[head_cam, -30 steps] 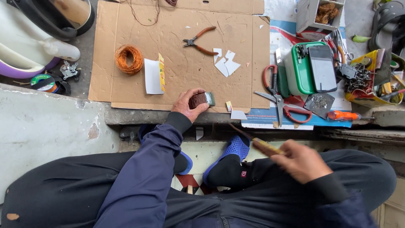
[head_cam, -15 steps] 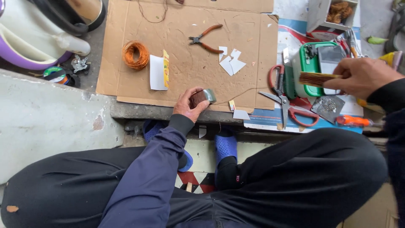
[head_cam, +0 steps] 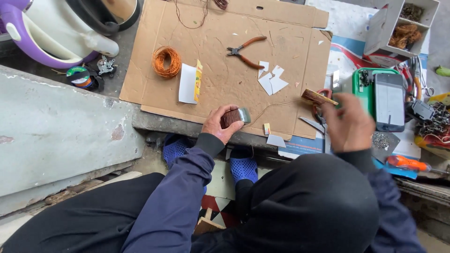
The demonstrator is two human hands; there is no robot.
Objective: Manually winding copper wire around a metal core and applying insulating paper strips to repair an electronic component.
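My left hand (head_cam: 216,125) grips a small wound coil with dark copper windings and a metal end (head_cam: 234,116), resting at the near edge of a flattened cardboard sheet (head_cam: 220,79). A thin wire runs from the coil towards my right hand (head_cam: 349,124). That hand, blurred, holds a short wooden-handled tool (head_cam: 318,97) above the cardboard's right edge, close to red-handled scissors (head_cam: 321,110).
On the cardboard lie a copper wire spool (head_cam: 166,62), a white and yellow card (head_cam: 190,83), red pliers (head_cam: 246,49) and white paper scraps (head_cam: 272,79). To the right sit a green tray with a phone (head_cam: 389,100), an orange screwdriver (head_cam: 407,163) and a parts box (head_cam: 403,26). A white and purple appliance (head_cam: 51,33) stands at the far left.
My right hand lifted the wooden-handled tool from my lap to the right side, then drew it back left towards the cardboard's edge. My left hand kept hold of the coil.
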